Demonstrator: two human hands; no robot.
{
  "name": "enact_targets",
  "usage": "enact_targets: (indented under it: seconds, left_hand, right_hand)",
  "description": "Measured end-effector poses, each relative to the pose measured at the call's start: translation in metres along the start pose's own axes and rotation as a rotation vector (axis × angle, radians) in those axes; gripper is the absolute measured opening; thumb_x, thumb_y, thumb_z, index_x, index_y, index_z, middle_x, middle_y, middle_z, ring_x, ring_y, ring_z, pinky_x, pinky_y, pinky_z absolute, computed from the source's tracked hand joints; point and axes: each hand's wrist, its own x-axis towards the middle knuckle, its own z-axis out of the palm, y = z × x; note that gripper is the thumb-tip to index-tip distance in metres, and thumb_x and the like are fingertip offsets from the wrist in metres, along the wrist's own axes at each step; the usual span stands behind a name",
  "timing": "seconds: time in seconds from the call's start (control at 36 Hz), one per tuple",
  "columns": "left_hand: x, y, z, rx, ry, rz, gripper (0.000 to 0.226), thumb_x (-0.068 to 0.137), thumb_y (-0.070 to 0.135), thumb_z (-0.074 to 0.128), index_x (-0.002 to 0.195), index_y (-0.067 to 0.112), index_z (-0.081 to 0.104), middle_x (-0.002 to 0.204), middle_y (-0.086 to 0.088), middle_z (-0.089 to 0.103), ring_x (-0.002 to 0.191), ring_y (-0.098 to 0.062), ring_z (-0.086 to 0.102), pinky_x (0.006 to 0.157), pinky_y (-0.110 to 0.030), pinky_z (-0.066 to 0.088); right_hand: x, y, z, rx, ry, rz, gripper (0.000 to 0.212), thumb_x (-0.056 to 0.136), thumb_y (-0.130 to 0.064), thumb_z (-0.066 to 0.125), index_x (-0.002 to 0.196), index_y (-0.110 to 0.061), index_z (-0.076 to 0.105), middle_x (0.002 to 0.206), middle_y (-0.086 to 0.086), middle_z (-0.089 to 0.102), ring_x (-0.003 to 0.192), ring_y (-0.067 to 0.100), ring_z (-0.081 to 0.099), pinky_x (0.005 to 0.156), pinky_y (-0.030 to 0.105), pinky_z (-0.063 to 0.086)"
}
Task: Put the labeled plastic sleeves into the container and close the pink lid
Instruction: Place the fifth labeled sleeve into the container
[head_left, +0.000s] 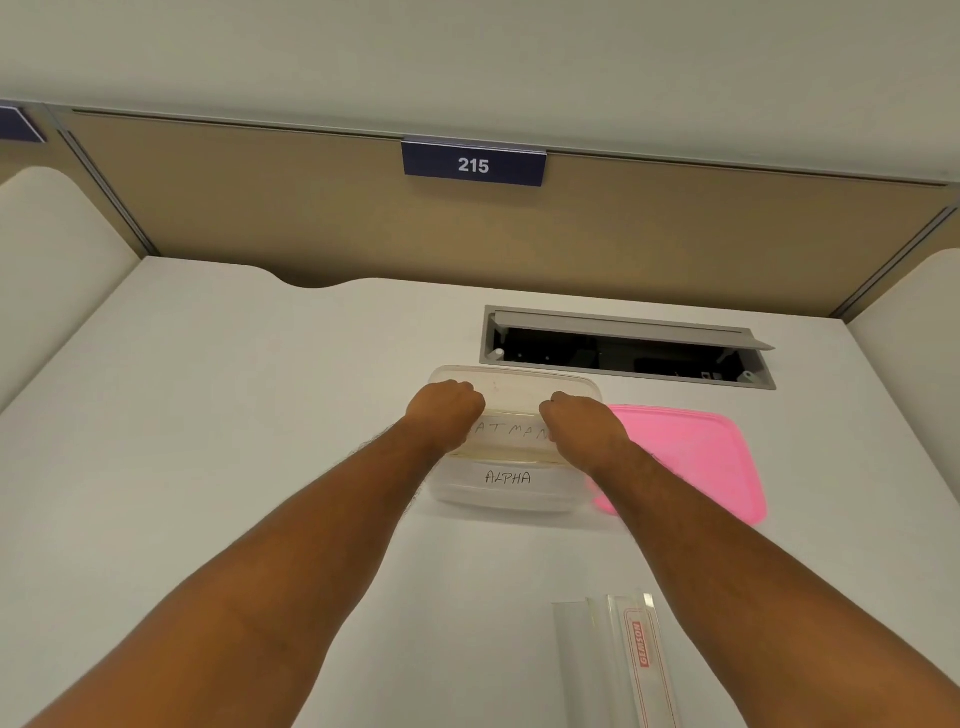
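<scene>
A clear plastic container (519, 382) sits on the white desk, mid-frame. Both fists are over it: my left hand (448, 408) and my right hand (577, 422) hold the two ends of a clear sleeve labeled "BATMAN" (511, 432), partly hidden by my fingers, low over the container. Just in front lies a sleeve labeled "ALPHA" (508, 478), seen through the container's near wall. The pink lid (696, 457) lies flat on the desk to the right, touching the container's side.
An open grey cable hatch (623, 345) is set into the desk behind the container. Two more clear sleeves (618, 660), one with a red label, lie near the front edge at right. A tan partition with a "215" plate (474, 164) backs the desk.
</scene>
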Motion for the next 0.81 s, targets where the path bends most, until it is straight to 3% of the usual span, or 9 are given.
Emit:
enact_targets:
  seconds: [0.36, 0.56, 0.81]
  left_hand:
    - [-0.006, 0.008, -0.006, -0.069, 0.144, 0.020, 0.015, 0.089, 0.019, 0.070, 0.096, 0.009, 0.060, 0.101, -0.007, 0.060, 0.093, -0.026, 0.058, 0.064, -0.034, 0.039]
    - [-0.021, 0.020, -0.020, -0.130, 0.275, 0.027, 0.008, 0.091, 0.013, 0.065, 0.095, 0.009, 0.059, 0.099, -0.007, 0.060, 0.090, -0.025, 0.057, 0.062, -0.034, 0.039]
    - [-0.053, 0.035, -0.025, -0.206, 0.382, 0.041, 0.012, 0.094, 0.014, 0.057, 0.104, 0.009, 0.063, 0.099, -0.005, 0.061, 0.090, -0.024, 0.055, 0.069, -0.038, 0.049]
  right_hand:
    - [-0.010, 0.001, -0.007, 0.021, 0.091, -0.005, 0.014, 0.091, -0.003, 0.058, 0.104, -0.009, 0.061, 0.101, 0.008, 0.061, 0.090, 0.028, 0.064, 0.062, 0.033, 0.039]
    - [-0.025, -0.005, -0.016, 0.005, 0.185, -0.022, 0.009, 0.094, -0.015, 0.060, 0.102, -0.012, 0.063, 0.098, 0.006, 0.063, 0.088, 0.027, 0.062, 0.063, 0.033, 0.037]
    - [-0.056, -0.011, -0.028, 0.041, 0.287, -0.019, 0.014, 0.097, -0.022, 0.058, 0.103, -0.012, 0.066, 0.099, 0.005, 0.065, 0.089, 0.027, 0.060, 0.070, 0.038, 0.048]
